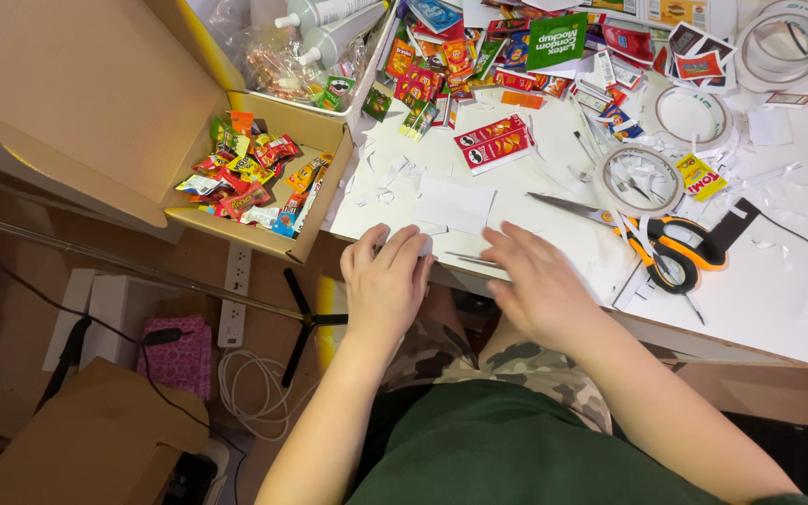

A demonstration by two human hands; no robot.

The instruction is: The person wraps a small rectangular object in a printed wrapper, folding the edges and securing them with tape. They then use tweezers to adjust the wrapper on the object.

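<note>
My left hand rests at the near edge of the white table, fingers curled over a small white paper piece whose edge shows by the fingertips. My right hand lies flat on the table edge beside it, fingers spread and pointing left toward a thin metal tool. A blank white paper sheet lies just beyond both hands. Orange-handled scissors lie to the right of my right hand.
An open cardboard box with several tiny colourful packets hangs off the table's left. More miniature packets, tape rolls and paper scraps cover the far table. A power strip, cables and a cardboard box are on the floor.
</note>
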